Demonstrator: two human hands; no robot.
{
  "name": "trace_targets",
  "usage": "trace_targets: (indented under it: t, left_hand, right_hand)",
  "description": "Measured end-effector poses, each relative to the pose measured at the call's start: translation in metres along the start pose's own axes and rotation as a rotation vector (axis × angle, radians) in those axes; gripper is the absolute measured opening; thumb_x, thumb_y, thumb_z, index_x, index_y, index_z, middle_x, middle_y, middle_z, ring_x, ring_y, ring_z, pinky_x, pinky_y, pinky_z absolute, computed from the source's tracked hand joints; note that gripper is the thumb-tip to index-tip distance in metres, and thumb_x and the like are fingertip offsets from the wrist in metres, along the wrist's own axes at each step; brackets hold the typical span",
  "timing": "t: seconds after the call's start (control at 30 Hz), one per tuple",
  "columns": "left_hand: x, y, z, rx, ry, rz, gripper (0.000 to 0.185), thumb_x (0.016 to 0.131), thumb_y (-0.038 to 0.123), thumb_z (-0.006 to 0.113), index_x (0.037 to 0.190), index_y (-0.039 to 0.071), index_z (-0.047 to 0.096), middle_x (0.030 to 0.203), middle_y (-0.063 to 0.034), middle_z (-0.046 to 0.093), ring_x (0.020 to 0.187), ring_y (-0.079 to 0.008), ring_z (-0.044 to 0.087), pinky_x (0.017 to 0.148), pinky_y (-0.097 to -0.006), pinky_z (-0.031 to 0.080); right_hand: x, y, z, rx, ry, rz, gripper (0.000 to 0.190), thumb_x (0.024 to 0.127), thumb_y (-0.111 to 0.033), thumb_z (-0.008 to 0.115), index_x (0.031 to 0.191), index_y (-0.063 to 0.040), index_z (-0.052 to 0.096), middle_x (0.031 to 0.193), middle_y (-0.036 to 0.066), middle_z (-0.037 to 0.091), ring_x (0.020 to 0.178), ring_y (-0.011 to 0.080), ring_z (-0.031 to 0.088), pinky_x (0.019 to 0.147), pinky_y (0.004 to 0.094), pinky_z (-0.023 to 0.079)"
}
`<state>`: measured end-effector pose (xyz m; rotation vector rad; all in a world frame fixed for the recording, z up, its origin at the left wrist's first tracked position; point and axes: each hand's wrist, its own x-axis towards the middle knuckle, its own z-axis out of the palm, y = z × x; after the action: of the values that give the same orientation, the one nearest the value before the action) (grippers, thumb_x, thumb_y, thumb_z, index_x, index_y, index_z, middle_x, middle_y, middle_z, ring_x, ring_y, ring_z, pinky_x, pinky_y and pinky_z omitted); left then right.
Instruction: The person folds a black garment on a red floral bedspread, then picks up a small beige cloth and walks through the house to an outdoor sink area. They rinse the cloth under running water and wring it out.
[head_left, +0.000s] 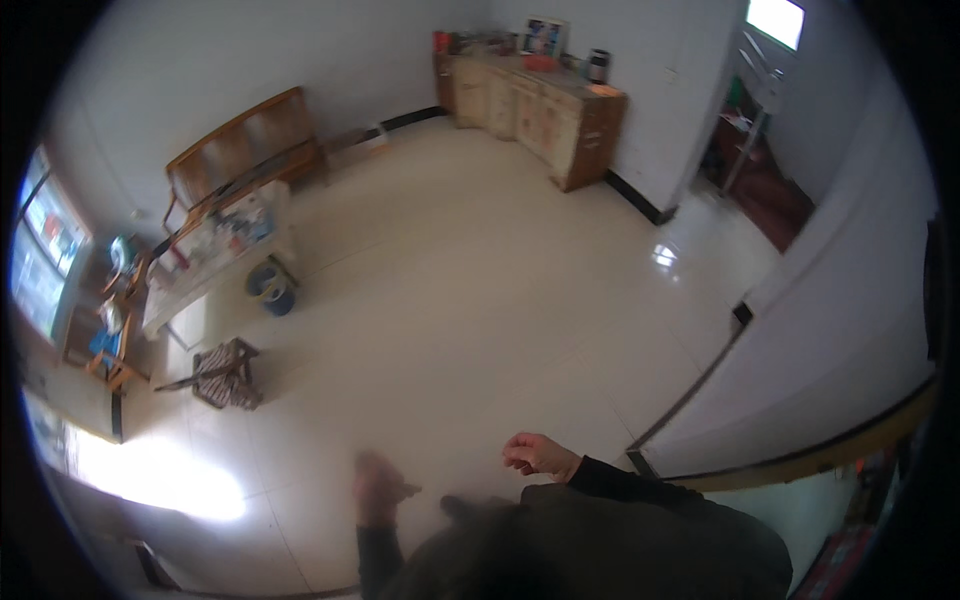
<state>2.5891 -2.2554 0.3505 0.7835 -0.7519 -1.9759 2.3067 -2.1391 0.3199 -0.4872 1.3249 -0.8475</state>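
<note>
My left hand (377, 482) hangs low in front of me and is blurred. A small dark shape sticks out beside it; whether this is a finger or something held cannot be told. To its right, my right hand (538, 454) reaches out from a dark sleeve with fingers loosely bent. Nothing shows in it. Both hands are over the pale tiled floor (442, 315), apart from any furniture. Nearest on the left stands a small stool (225, 375) with striped cloth on it.
A cluttered table (180, 289) stands left, with a blue bucket (274, 291) beside it and a wooden bench (247, 146) behind. A worn cabinet (559, 124) lines the far wall. An opening (757, 176) lies far right; a wall (810, 360) runs close on my right.
</note>
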Motion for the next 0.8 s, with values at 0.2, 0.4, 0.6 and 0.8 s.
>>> trace_targets:
  t: [0.2, 0.4, 0.6, 0.8]
  left_hand:
    - [-0.017, -0.112, 0.098, -0.060, -0.157, -0.185, 0.018, 0.079, 0.015, 0.060, 0.091, 0.012, 0.047, 0.081, -0.0026, 0.049, 0.069, -0.0145, 0.048, 0.063, -0.0311, 0.043]
    - [-0.040, -0.195, 0.202, 0.112, -0.347, -0.387, 0.016, 0.077, 0.014, 0.058, 0.084, 0.011, 0.045, 0.082, -0.0054, 0.048, 0.070, -0.0165, 0.050, 0.066, -0.0341, 0.044]
    - [-0.045, -0.228, 0.262, 0.278, -0.513, -0.533, 0.018, 0.081, 0.012, 0.059, 0.096, 0.007, 0.050, 0.081, -0.0065, 0.053, 0.072, -0.0205, 0.055, 0.061, -0.0396, 0.050]
    - [-0.060, -0.272, 0.293, 0.284, -0.580, -0.577, 0.017, 0.079, 0.010, 0.059, 0.089, 0.008, 0.046, 0.082, -0.0055, 0.049, 0.071, -0.0180, 0.050, 0.066, -0.0356, 0.045]
  right_hand:
    - [-0.078, 0.070, -0.110, 0.110, 0.099, -0.042, 0.014, 0.089, -0.024, 0.056, 0.093, -0.011, 0.058, 0.085, -0.002, 0.059, 0.076, 0.0060, 0.051, 0.066, 0.0211, 0.043]
    - [-0.193, 0.124, -0.215, 0.268, 0.415, -0.101, 0.018, 0.088, -0.024, 0.057, 0.097, -0.008, 0.058, 0.084, -0.001, 0.060, 0.075, 0.0069, 0.054, 0.065, 0.0218, 0.044]
    - [-0.286, 0.192, -0.273, 0.605, 0.840, -0.286, 0.016, 0.086, -0.024, 0.059, 0.094, -0.010, 0.059, 0.082, -0.001, 0.060, 0.068, 0.0067, 0.051, 0.060, 0.0224, 0.043]
    - [-0.381, 0.267, -0.292, 0.786, 1.111, -0.366, 0.011, 0.089, -0.022, 0.055, 0.091, -0.012, 0.057, 0.081, -0.001, 0.060, 0.066, 0.0070, 0.051, 0.061, 0.0231, 0.044]
